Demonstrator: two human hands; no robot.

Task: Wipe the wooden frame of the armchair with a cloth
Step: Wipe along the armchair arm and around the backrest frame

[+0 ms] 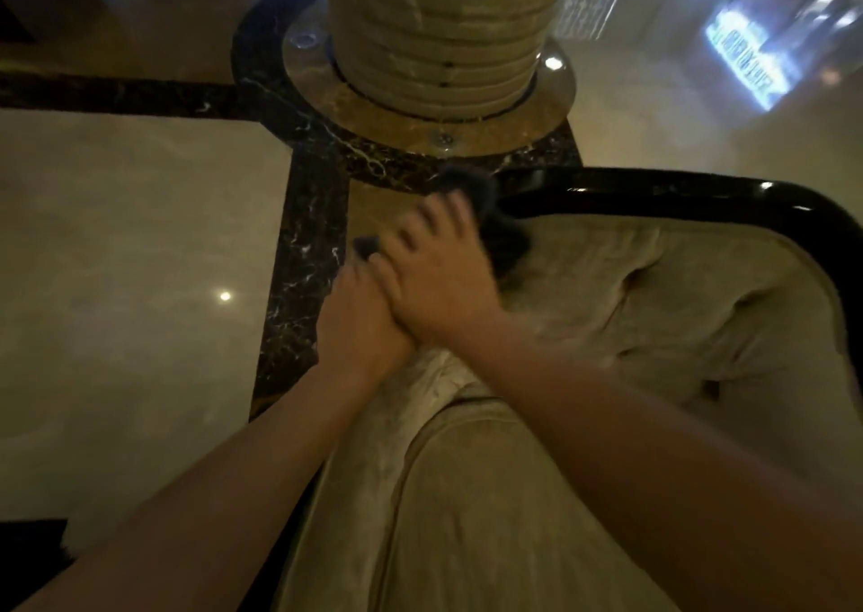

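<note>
The armchair has beige upholstery [630, 331] and a glossy black wooden frame [677, 195] that curves along its top and down the right side. A dark cloth [471, 186] lies bunched over the frame's left corner. My right hand [434, 275] presses on the cloth with fingers spread; it is blurred by motion. My left hand [359, 326] sits just left of and under the right one, gripping the chair's corner, with a bit of the dark cloth showing above its fingers. The frame beneath both hands is hidden.
A ribbed stone column [439, 32] on a round base rises right behind the chair. The polished marble floor [130, 247] has dark veined border strips [303, 261]. Bright signs reflect in the floor at the far right.
</note>
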